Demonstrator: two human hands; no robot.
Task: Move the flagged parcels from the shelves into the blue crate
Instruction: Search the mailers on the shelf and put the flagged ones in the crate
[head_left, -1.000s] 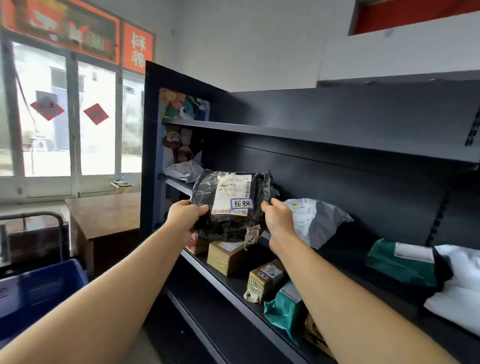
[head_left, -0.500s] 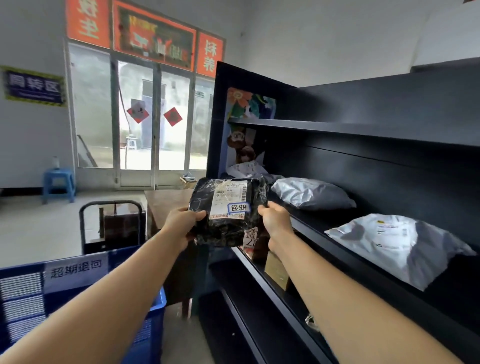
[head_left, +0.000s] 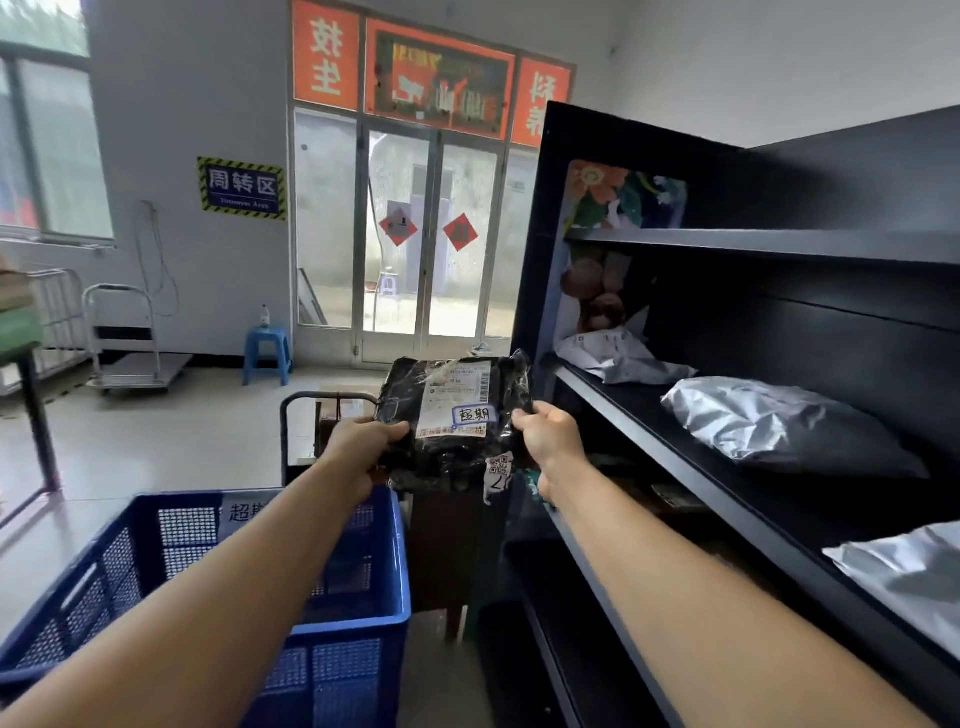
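Both arms outstretched, left hand (head_left: 363, 447) and right hand (head_left: 550, 441) clamped on opposite edges of black flagged parcel (head_left: 452, 421), held upright between hands, above and beyond blue crate (head_left: 353, 623), shelves (head_left: 727, 467) to right.

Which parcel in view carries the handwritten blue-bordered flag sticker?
The black parcel held between both hands, left and right. The grey and white bags on the shelves show no such sticker.

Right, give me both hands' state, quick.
Left hand: closed on the black parcel's left edge.
Right hand: closed on its right edge.
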